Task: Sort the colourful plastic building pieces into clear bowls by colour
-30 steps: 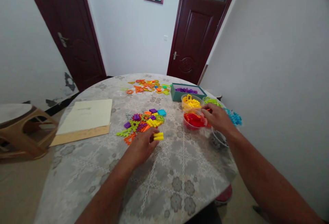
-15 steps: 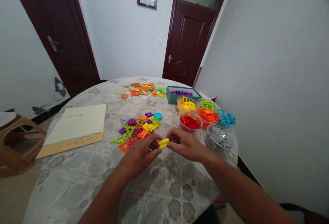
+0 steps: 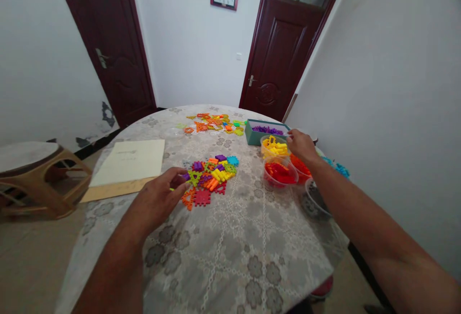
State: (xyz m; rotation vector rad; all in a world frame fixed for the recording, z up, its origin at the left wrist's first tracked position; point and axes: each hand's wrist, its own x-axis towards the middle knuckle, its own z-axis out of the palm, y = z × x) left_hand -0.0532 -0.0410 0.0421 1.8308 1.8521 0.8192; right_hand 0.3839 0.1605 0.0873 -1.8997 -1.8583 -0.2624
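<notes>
My left hand [image 3: 160,198] rests on the table at the left edge of a pile of coloured plastic building pieces [image 3: 211,175]. Its thumb and forefinger are curved and apart, beside a green piece [image 3: 173,189]. My right hand [image 3: 300,144] hovers with curled fingers over the far rim of a clear bowl of yellow pieces [image 3: 273,147]. What its fingers hold is hidden. A bowl of red pieces [image 3: 280,172] stands just in front of it.
A teal box of purple pieces [image 3: 265,131], further bowls of orange and blue pieces and a clear lid [image 3: 315,199] line the table's right edge. A second pile [image 3: 214,123] lies at the back. Papers [image 3: 126,163] lie at the left. A wooden stool [image 3: 34,179] stands beside the table.
Both hands met at the table's middle with the yellow pieces. Since then my right hand has gone out to the yellow bowl and my left hand back to the pile's left edge.
</notes>
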